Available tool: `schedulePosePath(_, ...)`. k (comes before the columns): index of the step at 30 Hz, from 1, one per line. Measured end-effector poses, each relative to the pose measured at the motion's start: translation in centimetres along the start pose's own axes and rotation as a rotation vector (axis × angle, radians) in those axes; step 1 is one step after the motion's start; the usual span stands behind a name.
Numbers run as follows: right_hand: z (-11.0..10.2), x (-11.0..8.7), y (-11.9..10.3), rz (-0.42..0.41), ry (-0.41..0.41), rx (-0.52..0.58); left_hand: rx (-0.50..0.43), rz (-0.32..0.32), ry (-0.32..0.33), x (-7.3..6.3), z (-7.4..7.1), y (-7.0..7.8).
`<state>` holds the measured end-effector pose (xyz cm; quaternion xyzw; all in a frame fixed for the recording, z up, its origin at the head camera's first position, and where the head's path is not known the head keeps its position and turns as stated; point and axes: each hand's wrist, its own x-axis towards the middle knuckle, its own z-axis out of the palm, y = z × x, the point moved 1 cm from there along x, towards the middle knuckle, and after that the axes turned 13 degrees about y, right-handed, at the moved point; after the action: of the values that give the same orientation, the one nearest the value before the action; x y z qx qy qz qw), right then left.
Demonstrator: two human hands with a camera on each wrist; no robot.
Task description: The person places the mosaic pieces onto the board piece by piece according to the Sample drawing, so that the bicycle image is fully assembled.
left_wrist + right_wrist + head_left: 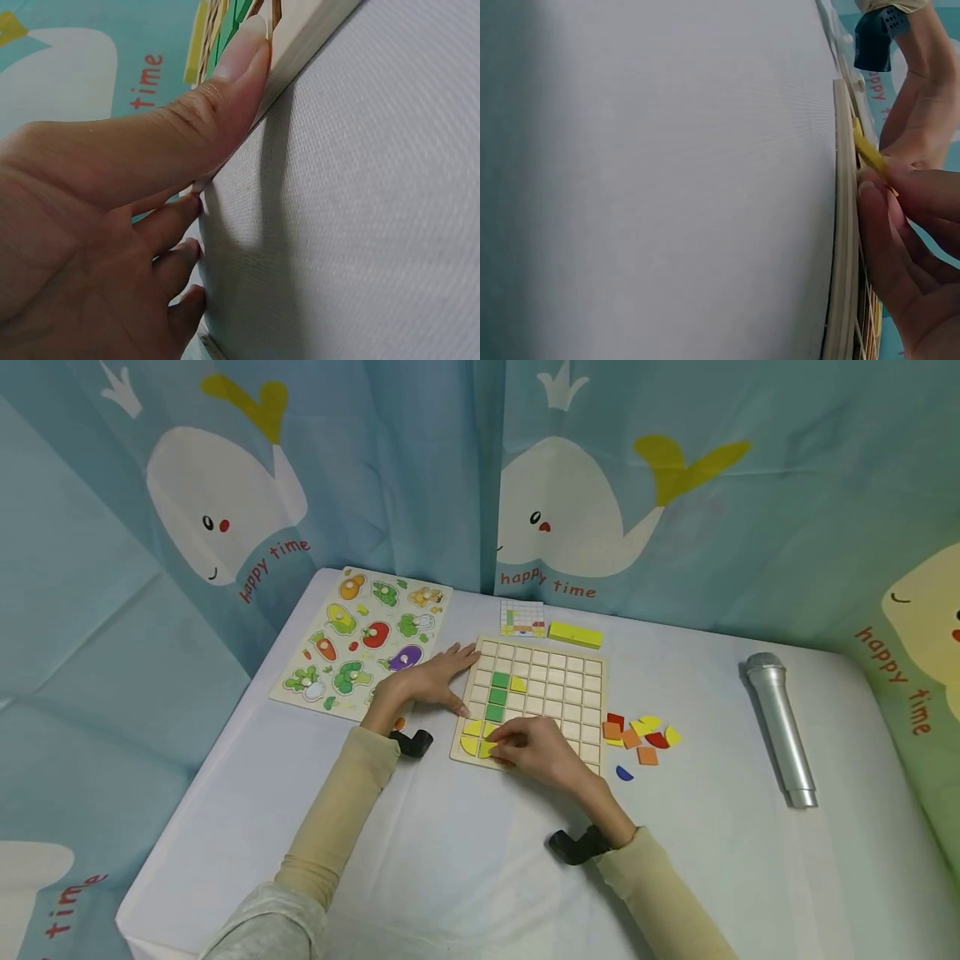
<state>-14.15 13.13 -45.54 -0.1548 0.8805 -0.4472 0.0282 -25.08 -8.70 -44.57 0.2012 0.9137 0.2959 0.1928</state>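
A wooden grid board lies on the white table. My left hand rests at its left side with fingers spread, the thumb lying on the board's edge. Over the near left corner, my right hand pinches a thin yellow piece between thumb and finger, tilted above the board in the right wrist view. Several yellow rounded pieces sit in that corner's cells. Green squares form a column farther up, with a yellow quarter-round piece beside the top one.
Loose coloured pieces lie right of the board. Behind it are a pattern card and a yellow box. A vegetable puzzle board lies at the left, partly under the left wrist. A silver microphone lies far right.
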Motion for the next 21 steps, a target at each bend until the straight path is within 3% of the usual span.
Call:
schedulePosePath(7, 0.37, 0.11, -0.14, -0.097, 0.023, -0.102, 0.005, 0.005, 0.000, 0.05, 0.07, -0.05)
schedulePosePath(21, 0.41, 0.18, -0.33, -0.131, 0.046, -0.134, 0.019, 0.006, -0.006, 0.14, 0.11, -0.21)
